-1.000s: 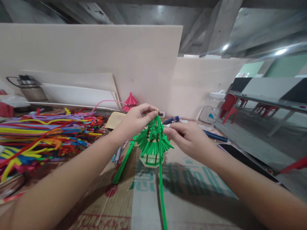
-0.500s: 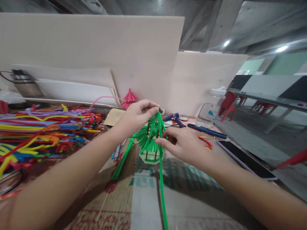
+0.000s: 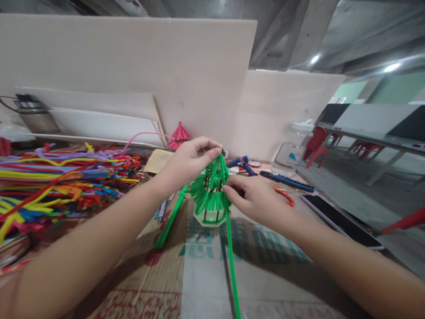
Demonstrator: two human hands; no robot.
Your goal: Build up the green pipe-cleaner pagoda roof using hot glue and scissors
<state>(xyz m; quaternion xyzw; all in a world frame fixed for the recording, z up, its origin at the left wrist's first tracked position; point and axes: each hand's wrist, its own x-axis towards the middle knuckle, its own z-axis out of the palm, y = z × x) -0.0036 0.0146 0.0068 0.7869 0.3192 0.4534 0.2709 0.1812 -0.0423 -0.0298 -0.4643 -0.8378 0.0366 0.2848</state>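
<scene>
A small green tiered pagoda model (image 3: 210,201), made of pipe cleaners with brown posts, stands on a pale base on the cardboard. My left hand (image 3: 201,155) pinches its pointed top between thumb and fingers. At the model's right side my right hand (image 3: 247,192) is closed on a long green pipe cleaner (image 3: 231,257), whose free end trails down toward me. The right fingertips are partly hidden. Left of the model lies a bundle of green pipe cleaners (image 3: 171,221).
A heap of coloured pipe cleaners (image 3: 66,181) spreads at left. Behind stands a pink pagoda model (image 3: 179,135). A blue glue gun (image 3: 244,165), dark blue tool (image 3: 287,180), red-handled tool (image 3: 285,196), phone (image 3: 341,221) and clear bottle (image 3: 292,150) lie or stand at right.
The long green pipe cleaner has swung to the right, baring more of the model's front. My right hand has shifted slightly right; my left hand stays at the top.
</scene>
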